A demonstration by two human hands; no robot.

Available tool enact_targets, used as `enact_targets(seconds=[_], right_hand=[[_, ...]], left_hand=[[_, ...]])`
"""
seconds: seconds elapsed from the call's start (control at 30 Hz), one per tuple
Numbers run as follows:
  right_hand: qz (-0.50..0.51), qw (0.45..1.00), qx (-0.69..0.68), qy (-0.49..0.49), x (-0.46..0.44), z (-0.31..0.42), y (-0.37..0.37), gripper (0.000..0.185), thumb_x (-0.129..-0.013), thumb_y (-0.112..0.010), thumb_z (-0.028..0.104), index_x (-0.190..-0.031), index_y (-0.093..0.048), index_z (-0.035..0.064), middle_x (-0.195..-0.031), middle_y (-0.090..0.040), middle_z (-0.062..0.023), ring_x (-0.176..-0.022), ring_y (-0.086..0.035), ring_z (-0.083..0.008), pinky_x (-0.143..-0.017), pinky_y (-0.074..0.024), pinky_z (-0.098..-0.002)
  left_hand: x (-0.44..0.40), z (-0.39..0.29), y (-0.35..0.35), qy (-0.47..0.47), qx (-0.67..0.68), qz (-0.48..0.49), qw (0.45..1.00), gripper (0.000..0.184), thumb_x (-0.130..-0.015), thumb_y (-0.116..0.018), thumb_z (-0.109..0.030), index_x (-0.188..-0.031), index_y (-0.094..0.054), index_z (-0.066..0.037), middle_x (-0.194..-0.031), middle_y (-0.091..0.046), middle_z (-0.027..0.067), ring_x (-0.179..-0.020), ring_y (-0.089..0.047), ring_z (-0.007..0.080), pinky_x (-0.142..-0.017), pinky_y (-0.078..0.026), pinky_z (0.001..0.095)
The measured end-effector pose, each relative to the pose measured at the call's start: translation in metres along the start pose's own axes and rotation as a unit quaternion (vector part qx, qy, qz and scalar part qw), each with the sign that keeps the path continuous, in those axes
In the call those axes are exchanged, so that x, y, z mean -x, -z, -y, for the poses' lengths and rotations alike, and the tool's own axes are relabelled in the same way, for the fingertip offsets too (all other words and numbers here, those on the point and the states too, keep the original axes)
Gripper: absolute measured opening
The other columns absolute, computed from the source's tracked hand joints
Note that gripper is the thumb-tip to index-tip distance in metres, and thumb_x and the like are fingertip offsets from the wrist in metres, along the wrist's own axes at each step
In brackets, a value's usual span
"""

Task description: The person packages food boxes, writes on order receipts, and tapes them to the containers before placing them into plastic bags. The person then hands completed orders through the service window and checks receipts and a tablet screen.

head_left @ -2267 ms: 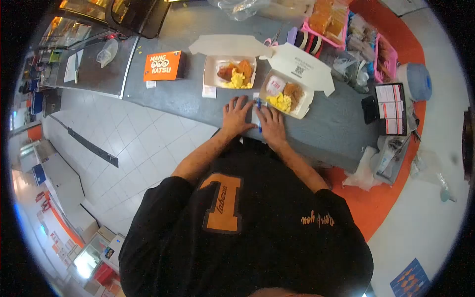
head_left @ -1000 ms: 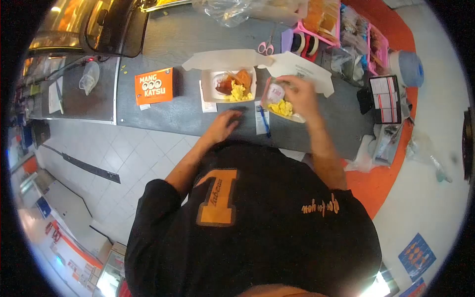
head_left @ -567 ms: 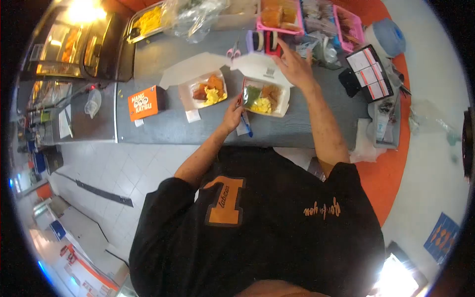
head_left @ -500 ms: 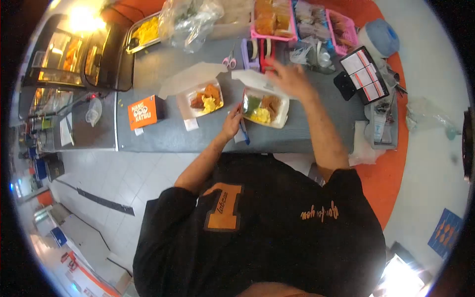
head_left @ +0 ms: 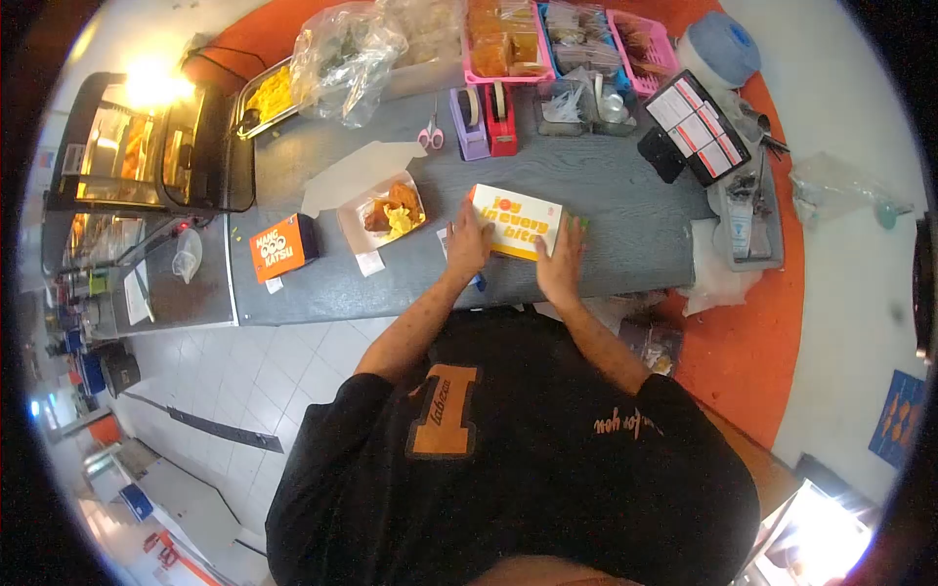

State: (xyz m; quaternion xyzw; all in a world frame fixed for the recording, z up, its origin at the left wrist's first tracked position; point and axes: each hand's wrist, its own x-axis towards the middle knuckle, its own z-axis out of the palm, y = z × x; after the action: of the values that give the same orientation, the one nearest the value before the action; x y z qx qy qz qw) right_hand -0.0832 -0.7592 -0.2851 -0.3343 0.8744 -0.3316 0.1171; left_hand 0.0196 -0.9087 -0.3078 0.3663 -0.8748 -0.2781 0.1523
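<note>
On the grey counter lies a closed food box (head_left: 516, 223) with a white lid and yellow and orange lettering. My left hand (head_left: 469, 240) presses round its left end, and my right hand (head_left: 562, 262) grips its right end. To the left stands an open box (head_left: 352, 227) with fried pieces and yellow food (head_left: 395, 211), its lid folded back. Farther left is a closed orange box (head_left: 283, 247) with white lettering. A blue pen (head_left: 478, 281) lies partly hidden beside my left hand.
Behind the boxes are pink scissors (head_left: 431, 135), a purple tape dispenser (head_left: 469, 122) and a red one (head_left: 500, 119). Pink baskets of packets (head_left: 645, 49) line the back. A black card holder (head_left: 696, 129) stands right. A glowing food warmer (head_left: 127, 146) is at far left.
The right-hand box, open before, is now shut, with its food hidden. My right hand has come down from above it to its right end. The camera view has shifted.
</note>
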Motion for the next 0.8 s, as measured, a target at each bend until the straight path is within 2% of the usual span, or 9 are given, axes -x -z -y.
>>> enact_targets(seconds=[0.03, 0.07, 0.1, 0.17, 0.4, 0.5, 0.67, 0.73, 0.8], right_hand=[[-0.077, 0.985, -0.127, -0.088, 0.001, -0.012, -0.006, 0.058, -0.091, -0.054, 0.032, -0.139, -0.038, 0.0030, -0.146, -0.027, -0.0268, -0.137, -0.021, -0.0427, -0.112, -0.0168, -0.0492], [-0.020, 0.969, -0.154, -0.193, -0.004, -0.008, -0.001, 0.048, -0.092, -0.053, 0.025, -0.130, -0.044, -0.0036, -0.128, -0.050, -0.0286, -0.121, -0.046, -0.0417, -0.102, -0.0357, -0.0419], [-0.022, 0.968, -0.152, -0.198, -0.004, -0.007, -0.004, 0.048, -0.092, -0.053, 0.025, -0.130, -0.044, -0.0036, -0.128, -0.050, -0.0286, -0.121, -0.046, -0.0417, -0.102, -0.0357, -0.0419], [-0.015, 0.972, -0.150, -0.179, -0.008, -0.006, -0.012, 0.038, -0.093, -0.052, 0.021, -0.122, -0.053, -0.0032, -0.099, -0.065, -0.0256, -0.093, -0.063, -0.0366, -0.079, -0.0470, -0.0410], [-0.025, 0.914, -0.346, -0.208, -0.035, -0.017, 0.017, 0.043, -0.086, -0.064, 0.033, -0.100, -0.063, -0.0072, -0.087, -0.066, -0.0111, -0.080, -0.059, -0.0150, -0.071, -0.0458, -0.0309], [0.032, 0.919, -0.322, -0.224, -0.048, -0.015, 0.038, 0.046, -0.086, -0.064, 0.038, -0.102, -0.064, -0.0055, -0.090, -0.066, -0.0111, -0.082, -0.060, -0.0164, -0.072, -0.0457, -0.0294], [0.044, 0.887, -0.361, -0.283, -0.046, -0.015, 0.032, 0.049, -0.089, -0.059, 0.040, -0.114, -0.061, -0.0020, -0.109, -0.063, -0.0117, -0.101, -0.057, -0.0187, -0.085, -0.0443, -0.0299], [0.001, 0.942, -0.276, -0.191, -0.034, -0.020, 0.020, 0.049, -0.092, -0.054, 0.040, -0.117, -0.060, -0.0017, -0.113, -0.063, -0.0124, -0.105, -0.057, -0.0194, -0.089, -0.0433, -0.0310], [-0.019, 0.929, -0.301, -0.213, -0.027, -0.031, 0.004, 0.047, -0.092, -0.055, 0.037, -0.117, -0.059, -0.0019, -0.114, -0.062, -0.0131, -0.106, -0.057, -0.0202, -0.091, -0.0427, -0.0312]], left_hand=[[-0.004, 0.000, 0.001, -0.004, 0.001, 0.003, 1.000, 0.062, -0.085, -0.063, -0.024, -0.135, -0.038, 0.001, -0.133, -0.045, 0.0259, -0.122, -0.045, 0.0395, -0.098, -0.039, 0.0500], [-0.009, -0.001, 0.005, 0.074, 0.062, 0.059, 0.994, 0.062, -0.083, -0.066, -0.025, -0.133, -0.041, 0.002, -0.122, -0.053, 0.0247, -0.113, -0.053, 0.0392, -0.094, -0.043, 0.0476], [-0.012, -0.001, 0.009, 0.152, 0.121, 0.115, 0.974, 0.063, -0.080, -0.068, -0.026, -0.131, -0.044, 0.002, -0.111, -0.062, 0.0235, -0.103, -0.060, 0.0388, -0.090, -0.047, 0.0452], [-0.021, 0.010, 0.012, 0.110, 0.119, 0.119, 0.980, 0.061, -0.078, -0.071, -0.028, -0.126, -0.048, 0.003, -0.101, -0.065, 0.0214, -0.095, -0.063, 0.0372, -0.086, -0.050, 0.0431], [-0.037, 0.041, 0.020, 0.085, 0.328, 0.085, 0.937, 0.053, -0.077, -0.075, -0.036, -0.108, -0.060, 0.004, -0.091, -0.068, 0.0149, -0.085, -0.065, 0.0206, -0.075, -0.050, 0.0319], [-0.041, 0.016, 0.058, 0.148, 0.431, 0.142, 0.879, 0.052, -0.080, -0.072, -0.039, -0.105, -0.060, 0.005, -0.086, -0.067, 0.0150, -0.089, -0.063, 0.0188, -0.079, -0.047, 0.0289], [-0.047, 0.033, 0.049, 0.141, 0.327, 0.161, 0.920, 0.054, -0.090, -0.058, -0.041, -0.107, -0.062, 0.010, -0.086, -0.068, 0.0163, -0.083, -0.063, 0.0175, -0.077, -0.047, 0.0285], [-0.043, 0.033, 0.048, 0.122, 0.303, 0.199, 0.924, 0.055, -0.090, -0.055, -0.042, -0.110, -0.062, 0.009, -0.092, -0.068, 0.0181, -0.084, -0.064, 0.0173, -0.079, -0.047, 0.0301], [-0.042, 0.032, 0.050, 0.157, 0.342, 0.228, 0.898, 0.050, -0.090, -0.057, -0.037, -0.112, -0.061, 0.008, -0.098, -0.067, 0.0182, -0.088, -0.062, 0.0178, -0.082, -0.046, 0.0306]])
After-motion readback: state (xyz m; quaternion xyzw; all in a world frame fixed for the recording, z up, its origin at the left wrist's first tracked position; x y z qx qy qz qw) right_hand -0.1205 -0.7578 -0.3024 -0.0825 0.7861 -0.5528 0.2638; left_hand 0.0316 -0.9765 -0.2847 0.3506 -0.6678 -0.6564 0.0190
